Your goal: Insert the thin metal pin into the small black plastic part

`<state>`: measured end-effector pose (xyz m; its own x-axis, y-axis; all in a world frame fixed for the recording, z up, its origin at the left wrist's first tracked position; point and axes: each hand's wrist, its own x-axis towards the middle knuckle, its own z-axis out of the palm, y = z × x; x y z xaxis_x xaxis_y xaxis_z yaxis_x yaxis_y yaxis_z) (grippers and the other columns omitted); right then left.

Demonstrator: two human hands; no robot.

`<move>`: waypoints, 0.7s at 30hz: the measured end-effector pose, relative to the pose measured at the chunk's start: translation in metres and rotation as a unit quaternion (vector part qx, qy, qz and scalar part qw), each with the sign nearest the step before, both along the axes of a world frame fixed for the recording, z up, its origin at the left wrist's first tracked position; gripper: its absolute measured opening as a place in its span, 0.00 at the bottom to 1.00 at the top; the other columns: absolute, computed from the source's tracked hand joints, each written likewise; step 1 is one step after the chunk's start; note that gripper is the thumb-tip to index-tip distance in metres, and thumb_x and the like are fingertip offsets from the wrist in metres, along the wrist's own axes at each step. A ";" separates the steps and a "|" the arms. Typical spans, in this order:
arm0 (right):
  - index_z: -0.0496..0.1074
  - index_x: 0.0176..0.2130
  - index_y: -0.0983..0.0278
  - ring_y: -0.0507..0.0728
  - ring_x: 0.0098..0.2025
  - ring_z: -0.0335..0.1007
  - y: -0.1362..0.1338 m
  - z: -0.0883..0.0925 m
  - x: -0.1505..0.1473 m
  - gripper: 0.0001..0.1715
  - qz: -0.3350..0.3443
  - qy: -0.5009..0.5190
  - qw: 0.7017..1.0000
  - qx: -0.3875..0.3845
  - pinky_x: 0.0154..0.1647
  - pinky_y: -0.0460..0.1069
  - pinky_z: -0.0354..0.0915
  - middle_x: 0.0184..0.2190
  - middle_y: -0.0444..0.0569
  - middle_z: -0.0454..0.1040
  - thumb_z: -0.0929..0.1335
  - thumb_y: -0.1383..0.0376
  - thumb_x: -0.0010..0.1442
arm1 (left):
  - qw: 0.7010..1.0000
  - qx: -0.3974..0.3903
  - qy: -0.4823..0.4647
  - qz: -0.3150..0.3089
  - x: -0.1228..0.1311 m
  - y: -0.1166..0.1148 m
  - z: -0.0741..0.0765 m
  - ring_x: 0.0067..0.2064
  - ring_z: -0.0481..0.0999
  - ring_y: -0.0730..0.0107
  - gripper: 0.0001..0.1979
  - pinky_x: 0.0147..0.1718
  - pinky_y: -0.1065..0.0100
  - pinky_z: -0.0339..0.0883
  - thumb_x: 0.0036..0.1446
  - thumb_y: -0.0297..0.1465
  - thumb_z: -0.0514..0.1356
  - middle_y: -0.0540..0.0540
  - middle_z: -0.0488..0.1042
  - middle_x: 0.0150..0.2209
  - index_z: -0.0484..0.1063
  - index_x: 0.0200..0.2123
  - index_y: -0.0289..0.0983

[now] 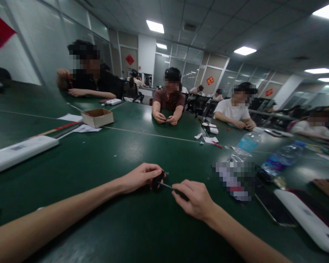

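Green bench (109, 226), glossy top, seams running across it. Co-workers seated beyond: one in black (108, 86) to the left, one in a brown shirt (167, 102) opposite, one in a white shirt (229, 107) to the right. A long white case (24, 153) lies at left; a similar white case (307, 219) at right. Open cardboard box (98, 119) stands on the left part, papers beside it. Two bottles right of centre: one blue-labelled (246, 143), one purple-labelled (279, 162). Dark phone (274, 206) beside the right case; both sit right of the working hand, so a wide swing that way could knock them.

Left hand (145, 177) pinches a small piece; right hand (194, 199) grips a slim tool (166, 186), dark handle within the fingers, thin shaft pointing left. Dark piece (157, 180) sits in the left fingers, near the bench's middle, much of it covered by them.

Step in hand, as I judge it: working the tip against the piece. Contact or mere closeness, cannot tell. Next move calls for a steady left pinch and a shaft kept in line; the covering fingers are the main obstacle.
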<state>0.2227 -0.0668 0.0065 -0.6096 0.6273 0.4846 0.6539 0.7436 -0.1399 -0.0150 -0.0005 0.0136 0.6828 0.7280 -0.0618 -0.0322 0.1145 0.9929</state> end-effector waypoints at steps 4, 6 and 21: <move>0.68 0.47 0.64 0.51 0.30 0.66 0.003 0.001 -0.002 0.13 -0.051 0.050 0.996 -0.052 0.30 0.46 0.62 0.34 0.48 0.71 0.61 0.63 0.64 | 0.996 -0.045 -0.071 0.027 0.001 0.000 0.000 0.38 0.73 0.67 0.15 0.37 0.67 0.64 0.57 0.38 0.58 0.41 0.74 0.38 0.72 0.42 0.33; 0.68 0.46 0.63 0.51 0.31 0.66 0.003 0.003 -0.003 0.13 -0.067 0.050 0.994 -0.065 0.31 0.46 0.63 0.35 0.48 0.70 0.60 0.63 0.65 | 0.994 -0.051 -0.093 0.032 0.001 0.000 -0.001 0.39 0.73 0.67 0.13 0.40 0.66 0.64 0.57 0.35 0.59 0.41 0.74 0.40 0.72 0.42 0.33; 0.69 0.43 0.63 0.51 0.31 0.66 0.002 0.002 -0.002 0.10 -0.064 0.040 0.996 -0.058 0.30 0.45 0.63 0.35 0.48 0.70 0.63 0.62 0.62 | 0.991 -0.069 -0.116 0.025 0.000 0.003 -0.003 0.46 0.73 0.63 0.17 0.50 0.61 0.60 0.51 0.26 0.64 0.38 0.74 0.46 0.71 0.46 0.33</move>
